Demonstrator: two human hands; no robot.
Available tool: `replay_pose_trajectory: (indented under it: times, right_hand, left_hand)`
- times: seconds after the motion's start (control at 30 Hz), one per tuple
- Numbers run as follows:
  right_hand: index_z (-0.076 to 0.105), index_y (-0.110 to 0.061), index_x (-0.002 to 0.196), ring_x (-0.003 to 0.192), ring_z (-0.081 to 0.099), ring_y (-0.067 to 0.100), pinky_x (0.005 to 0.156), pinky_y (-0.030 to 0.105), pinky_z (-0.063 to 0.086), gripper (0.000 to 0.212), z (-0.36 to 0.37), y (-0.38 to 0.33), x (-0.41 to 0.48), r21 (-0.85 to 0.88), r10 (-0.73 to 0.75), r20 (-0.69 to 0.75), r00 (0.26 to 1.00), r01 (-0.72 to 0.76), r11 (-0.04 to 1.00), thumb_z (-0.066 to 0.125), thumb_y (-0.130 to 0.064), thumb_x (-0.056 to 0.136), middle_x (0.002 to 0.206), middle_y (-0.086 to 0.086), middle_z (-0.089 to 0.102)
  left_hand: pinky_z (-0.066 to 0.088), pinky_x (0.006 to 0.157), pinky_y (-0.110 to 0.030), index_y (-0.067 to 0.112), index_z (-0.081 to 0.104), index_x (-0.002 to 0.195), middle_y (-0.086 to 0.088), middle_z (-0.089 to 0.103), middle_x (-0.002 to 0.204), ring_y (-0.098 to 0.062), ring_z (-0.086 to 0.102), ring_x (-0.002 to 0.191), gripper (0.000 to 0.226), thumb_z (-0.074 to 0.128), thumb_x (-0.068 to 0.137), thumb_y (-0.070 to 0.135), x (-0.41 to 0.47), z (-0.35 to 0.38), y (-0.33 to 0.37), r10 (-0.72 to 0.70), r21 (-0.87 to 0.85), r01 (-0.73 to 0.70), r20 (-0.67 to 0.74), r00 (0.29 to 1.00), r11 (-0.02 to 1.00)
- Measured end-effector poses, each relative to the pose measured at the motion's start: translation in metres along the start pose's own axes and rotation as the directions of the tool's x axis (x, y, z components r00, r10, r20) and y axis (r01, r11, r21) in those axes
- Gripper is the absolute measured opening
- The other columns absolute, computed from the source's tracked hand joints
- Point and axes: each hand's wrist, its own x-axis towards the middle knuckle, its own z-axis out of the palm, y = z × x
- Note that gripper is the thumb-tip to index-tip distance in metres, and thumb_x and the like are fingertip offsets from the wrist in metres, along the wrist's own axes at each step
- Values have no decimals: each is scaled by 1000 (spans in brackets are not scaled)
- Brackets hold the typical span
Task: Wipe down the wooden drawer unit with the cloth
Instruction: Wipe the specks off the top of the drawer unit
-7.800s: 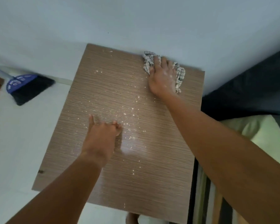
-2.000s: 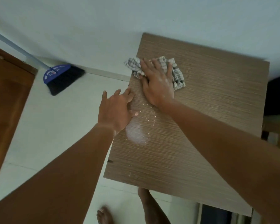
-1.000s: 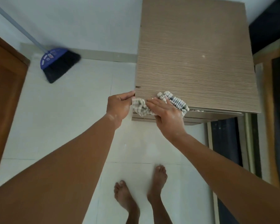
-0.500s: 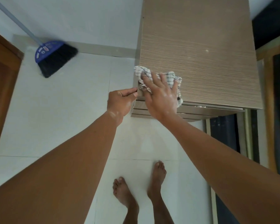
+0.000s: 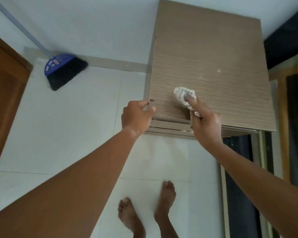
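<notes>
Wood-grain drawer unit stands against the wall on pale floor tiles. The left hand curls around its near left corner. The right hand pinches the bunched checked cloth on the top, near the front edge.

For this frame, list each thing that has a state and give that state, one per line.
Left hand: gripping the drawer unit's front left corner.
Right hand: closed on the cloth.
Cloth: bunched, pressed on the unit's top.
Drawer unit: top mostly clean, one white speck left.
Broom: leaning against the wall, bristles on the floor.
</notes>
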Motion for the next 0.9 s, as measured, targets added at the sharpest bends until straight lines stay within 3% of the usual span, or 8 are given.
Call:
replay_pose_trajectory:
  times: [0.07, 0.1, 0.17, 0.23, 0.47, 0.67, 0.73, 0.9]
  right_hand:
    - [58, -24, 140, 124, 58, 16, 106, 27, 45, 48, 8, -5, 23, 15, 230, -107, 967, -230, 973, 50, -4, 97, 141, -5, 58]
    - [50, -27, 146, 130, 52, 21, 111, 36, 41, 48, 16, -4, 34, -85, 315, -97, 944, -323, 942, 47, -12, 100, 147, -3, 53]
    - [28, -29, 156, 149, 26, 27, 122, 52, 18, 55, 34, -1, 47, -362, 418, -35, 908, -401, 841, 39, -25, 103, 161, 2, 32]
    - [11, -28, 159, 154, 8, 27, 124, 54, 3, 60, 49, -1, 60, -442, 448, -4, 894, -404, 801, 33, -32, 103, 166, 5, 17]
    - [12, -31, 159, 155, 4, 22, 125, 50, -1, 57, 81, -22, 113, -422, 134, 276, 952, -6, 907, 26, -40, 105, 167, 0, 14]
    - [21, -39, 156, 154, 9, 18, 124, 44, 0, 51, 53, 3, 99, -263, -201, 528, 825, 384, 885, 30, -41, 107, 165, -6, 21]
    - [20, -40, 156, 154, 9, 17, 124, 45, 3, 51, 42, 20, 114, -279, -168, 530, 831, 358, 891, 30, -41, 107, 166, -7, 20]
    - [20, -36, 157, 154, 9, 20, 125, 49, 5, 52, 7, 76, 143, -418, 126, 293, 948, 9, 908, 27, -41, 106, 166, -3, 19]
  left_hand:
    - [45, 101, -28, 24, 60, 137, 1, 64, 134, -20, 62, 121, 49, 69, 90, 33, 3, 7, 11, 32, 138, -23, -62, 998, 990]
    - [45, 96, -26, 25, 60, 137, 0, 65, 133, -22, 63, 119, 48, 69, 91, 31, 4, 9, 14, 45, 185, -27, -92, 995, 982]
    - [42, 85, -21, 26, 60, 137, -2, 66, 131, -23, 65, 114, 46, 69, 92, 26, 4, 12, 16, 65, 249, -33, -123, 990, 968]
    - [40, 82, -19, 28, 61, 136, -2, 67, 130, -22, 65, 114, 44, 69, 92, 27, 6, 13, 12, 70, 258, -37, -118, 991, 965]
    - [39, 85, -19, 35, 62, 133, 4, 66, 130, -15, 60, 122, 43, 68, 91, 30, 7, 16, 4, 48, 200, -20, -138, 989, 980]
    - [46, 90, -31, 35, 61, 134, -4, 68, 128, -28, 62, 116, 41, 65, 93, 32, 6, 23, 13, 65, 396, 11, -180, 982, 918]
    - [48, 88, -35, 33, 59, 136, -6, 70, 124, -32, 63, 110, 41, 61, 95, 34, 3, 28, 22, 81, 497, 30, -201, 976, 867]
    - [45, 79, -38, 27, 63, 130, -5, 71, 103, -31, 61, 102, 49, 57, 91, 56, -6, 48, 41, 114, 671, 65, -218, 969, 738]
